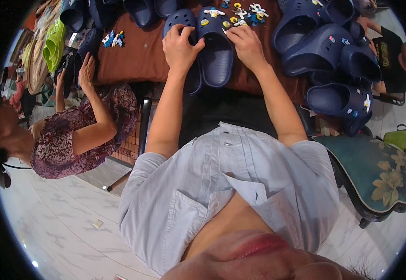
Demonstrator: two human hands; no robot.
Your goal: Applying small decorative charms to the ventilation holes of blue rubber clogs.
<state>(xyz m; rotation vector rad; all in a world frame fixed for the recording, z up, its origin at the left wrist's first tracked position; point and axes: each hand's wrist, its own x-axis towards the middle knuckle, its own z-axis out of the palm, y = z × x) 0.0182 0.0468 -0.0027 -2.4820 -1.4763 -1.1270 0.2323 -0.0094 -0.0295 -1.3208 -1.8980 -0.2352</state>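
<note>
Two navy clogs lie side by side before me, toes pointing away; the right clog (217, 60) has a white character charm and round yellow charms on its upper. My left hand (180, 49) rests over the left clog (180, 17), its fingers bent and its thumb apart, near the right clog's edge. Nothing shows between its thumb and fingers. At the right side of the right clog's upper, my right hand (247, 46) pinches a small white charm (225, 31), mostly hidden by the fingertips. Several loose charms (257, 9) lie just beyond this hand.
The clogs lie on a brown padded surface (133, 63). More navy clogs pile up at the right (315, 51), and a blue-and-white charm cluster (114, 39) lies left. Green clogs (54, 44) stand far left. A person in a patterned top (91, 144) works beside me; a floral chair (375, 168) stands right.
</note>
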